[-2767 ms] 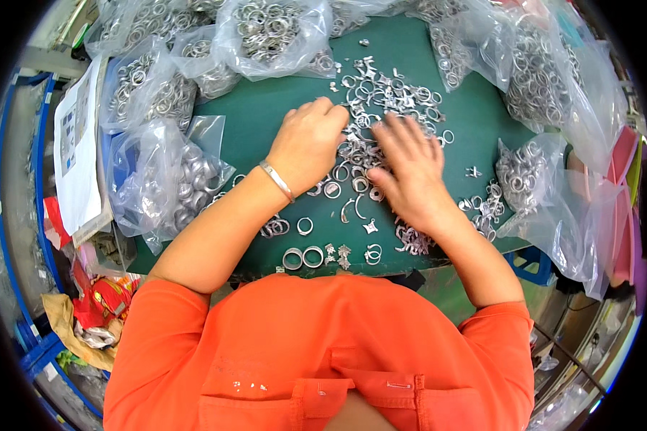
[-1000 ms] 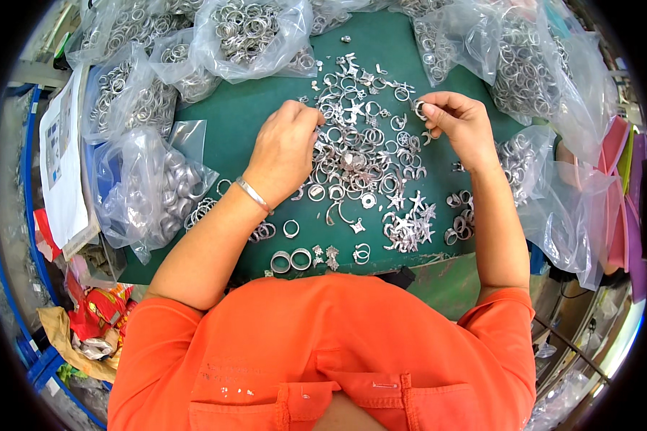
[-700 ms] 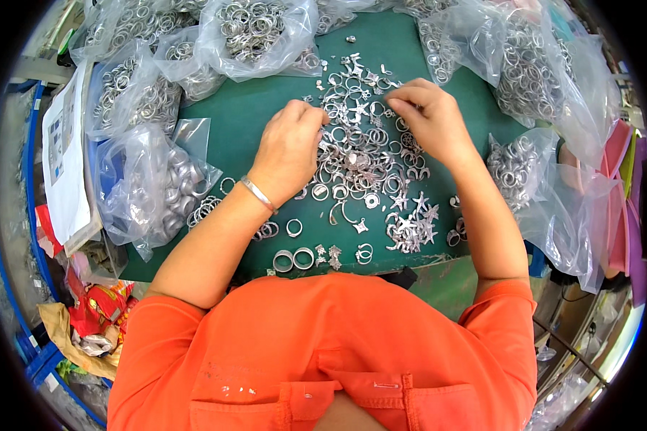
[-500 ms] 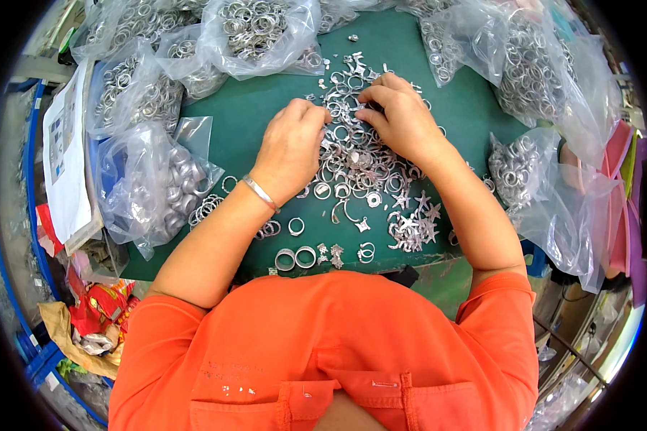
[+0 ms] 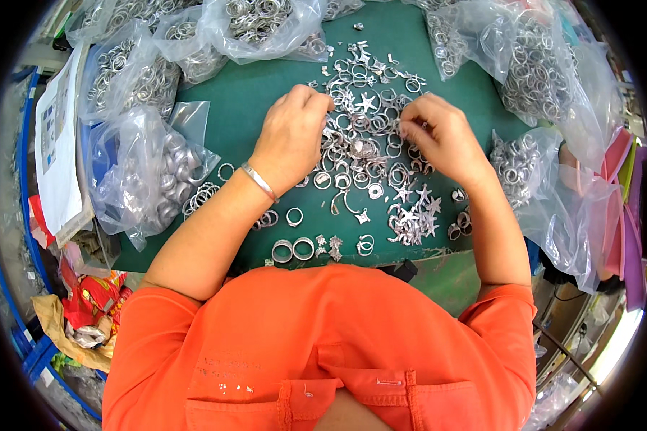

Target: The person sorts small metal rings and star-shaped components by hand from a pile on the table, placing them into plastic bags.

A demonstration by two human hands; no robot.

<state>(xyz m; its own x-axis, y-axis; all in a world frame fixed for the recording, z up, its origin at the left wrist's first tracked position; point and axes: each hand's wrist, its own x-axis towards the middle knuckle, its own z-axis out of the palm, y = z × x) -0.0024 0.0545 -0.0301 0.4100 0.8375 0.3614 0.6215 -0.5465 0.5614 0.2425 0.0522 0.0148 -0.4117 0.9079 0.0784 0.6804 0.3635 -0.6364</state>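
Observation:
A loose pile of silver-coloured rings and small cast metal pieces (image 5: 364, 149) spreads over the green tabletop (image 5: 259, 86) between my hands. My left hand (image 5: 292, 131), a metal bangle on its wrist, rests at the pile's left edge with its fingers curled together; what they hold, if anything, is hidden. Over the pile's right edge, my right hand (image 5: 442, 135) has thumb and fingers pinched, and I cannot make out anything between them. Star-shaped pieces (image 5: 415, 219) lie heaped nearer me. Along the near edge sit wide rings (image 5: 303, 248), small ornate pieces (image 5: 335, 248) and a thin ring (image 5: 366, 245).
Clear plastic bags of rings line the far side (image 5: 255, 25), the left (image 5: 147, 169) and the right (image 5: 535, 79). A printed sheet (image 5: 59, 144) stands at the left. Red and yellow wrappers (image 5: 97, 302) lie below it. More rings (image 5: 201, 197) are beside my left forearm.
My right hand has moved right and slightly nearer me, off the middle of the pile, uncovering a star piece and rings. My left hand stays nearly in place. The whole view has shifted slightly.

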